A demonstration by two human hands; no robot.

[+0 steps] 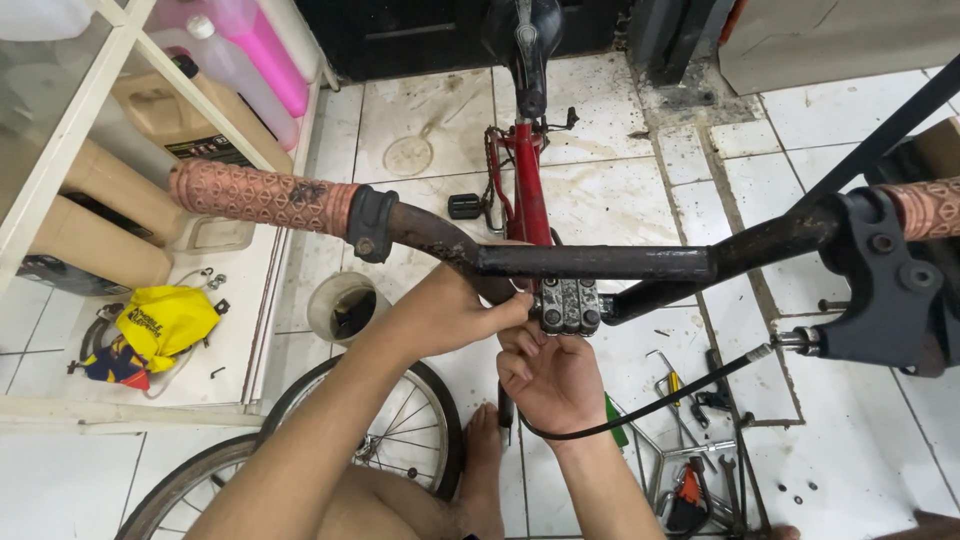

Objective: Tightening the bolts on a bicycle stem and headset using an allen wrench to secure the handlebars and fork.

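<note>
Sitting at twelve o'clock of both hands, the rusty grey stem clamp (569, 305) is pinched by left hand (447, 312) and right hand (548, 378) fingertips.

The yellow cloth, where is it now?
The yellow cloth lies at the head view's left, on the white shelf, left of the round container.

Left hand (455, 310) and right hand (550, 375) meeting at four-bolt stem clamp (570, 305), dark handlebar (600, 262) with copper-coloured grip (262, 197), red bicycle frame (530, 190), front wheel (395, 440), scattered hand tools (700, 470) on tiled floor (620, 190).
</note>
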